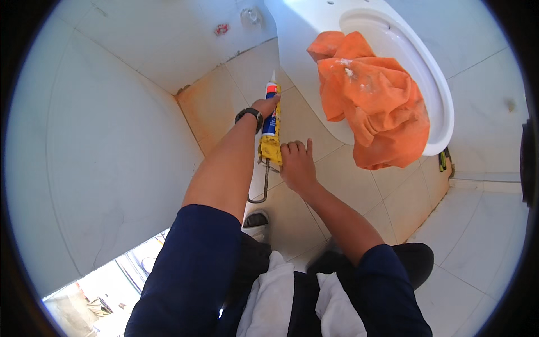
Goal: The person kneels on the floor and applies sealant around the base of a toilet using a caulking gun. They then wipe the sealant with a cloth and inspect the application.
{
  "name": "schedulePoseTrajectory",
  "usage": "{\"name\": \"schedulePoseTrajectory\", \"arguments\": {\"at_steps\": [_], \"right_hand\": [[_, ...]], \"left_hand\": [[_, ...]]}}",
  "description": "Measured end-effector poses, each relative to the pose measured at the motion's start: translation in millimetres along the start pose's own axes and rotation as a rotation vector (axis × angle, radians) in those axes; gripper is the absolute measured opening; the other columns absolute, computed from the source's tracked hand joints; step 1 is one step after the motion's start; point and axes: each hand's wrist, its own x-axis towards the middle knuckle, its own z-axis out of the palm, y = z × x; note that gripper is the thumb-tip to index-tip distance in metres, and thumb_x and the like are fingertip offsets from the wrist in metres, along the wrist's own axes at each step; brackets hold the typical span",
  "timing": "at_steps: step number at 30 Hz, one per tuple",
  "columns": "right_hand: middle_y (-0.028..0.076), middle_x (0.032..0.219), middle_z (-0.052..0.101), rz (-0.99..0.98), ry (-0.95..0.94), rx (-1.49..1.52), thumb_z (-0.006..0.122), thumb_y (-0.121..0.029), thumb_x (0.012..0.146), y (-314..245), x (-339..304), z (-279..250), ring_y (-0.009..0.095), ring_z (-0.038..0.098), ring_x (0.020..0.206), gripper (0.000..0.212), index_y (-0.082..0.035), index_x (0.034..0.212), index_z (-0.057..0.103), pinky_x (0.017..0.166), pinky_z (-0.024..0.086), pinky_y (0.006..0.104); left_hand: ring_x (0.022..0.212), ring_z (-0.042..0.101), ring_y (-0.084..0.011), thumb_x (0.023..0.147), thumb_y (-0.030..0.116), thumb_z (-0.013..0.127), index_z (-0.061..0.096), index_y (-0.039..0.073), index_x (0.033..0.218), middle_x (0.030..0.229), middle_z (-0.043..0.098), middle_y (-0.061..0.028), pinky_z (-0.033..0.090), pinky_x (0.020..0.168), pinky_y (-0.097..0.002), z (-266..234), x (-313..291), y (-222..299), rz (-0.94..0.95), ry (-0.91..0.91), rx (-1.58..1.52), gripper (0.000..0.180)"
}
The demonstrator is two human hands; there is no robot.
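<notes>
- One left hand (266,106) clamped the slim blue-white plastic tube (270,122)!
- Right hand (298,167) touched the yellow metal caulking gun (270,151) at its four o'clock; grip, I couldn't tell!

the caulking gun (270,149) is hanging over the floor (348,174), its nozzle (273,77) pointing away from the person. the left hand (265,105) is wrapping around its cartridge (270,122); the right hand (297,167) is resting against the gun's near end, on its right. ahead and to the right, the bowl (441,98) is standing, the cloth (373,104) lying across it and draping over its left side. a wall (118,151) is rising on the left. beyond the gun, two fittings (222,29) are jutting from the far wall (168,45). a shoe (256,219) is resting nearer the person.
</notes>
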Motion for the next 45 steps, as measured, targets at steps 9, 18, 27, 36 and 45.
{"name": "schedulePoseTrajectory", "arguments": {"at_steps": [9,18,27,36,45], "right_hand": [[0.015,0.106,0.062,0.002,-0.057,-0.030,0.059,-0.013,0.090,6,28,6,0.034,0.058,0.110,0.022,-0.005,0.110,0.064,0.113,0.034,0.0653],[0.015,0.104,0.061,0.011,-0.055,-0.030,0.059,-0.014,0.091,6,34,13,0.035,0.058,0.107,0.020,-0.005,0.108,0.064,0.111,0.036,0.0652],[0.014,0.106,0.062,0.069,-0.117,-0.018,0.058,-0.015,0.092,3,42,17,0.034,0.058,0.109,0.022,-0.005,0.110,0.066,0.112,0.036,0.0651],[0.014,0.101,0.063,0.100,-0.081,0.009,0.071,-0.017,0.081,7,44,29,0.032,0.059,0.105,0.021,-0.005,0.097,0.067,0.094,0.047,0.0482],[0.014,0.098,0.067,0.128,-0.125,0.100,0.065,-0.016,0.083,8,49,29,0.031,0.063,0.100,0.017,-0.004,0.096,0.069,0.087,0.048,0.0455]], "left_hand": [[0.061,0.067,-0.0226,0.094,0.050,0.070,0.058,0.002,0.111,0.080,0.066,-0.0101,0.059,0.057,-0.0387,5,-28,25,-0.087,-0.045,-0.152,0.053],[0.062,0.068,-0.0224,0.095,0.050,0.069,0.058,0.003,0.113,0.082,0.068,-0.0096,0.059,0.057,-0.0385,5,-36,34,-0.150,-0.039,-0.167,0.051],[0.063,0.070,-0.0231,0.095,0.051,0.068,0.059,0.003,0.113,0.084,0.069,-0.0104,0.060,0.057,-0.0394,4,-25,31,-0.144,-0.075,-0.159,0.052],[0.064,0.070,-0.0227,0.095,0.055,0.067,0.058,0.005,0.115,0.084,0.069,-0.0104,0.060,0.057,-0.0394,4,-14,27,-0.148,-0.098,-0.128,0.055],[0.062,0.070,-0.0234,0.095,0.050,0.067,0.058,0.004,0.115,0.082,0.069,-0.0110,0.060,0.057,-0.0389,7,-14,33,-0.136,-0.059,-0.027,0.050]]}}
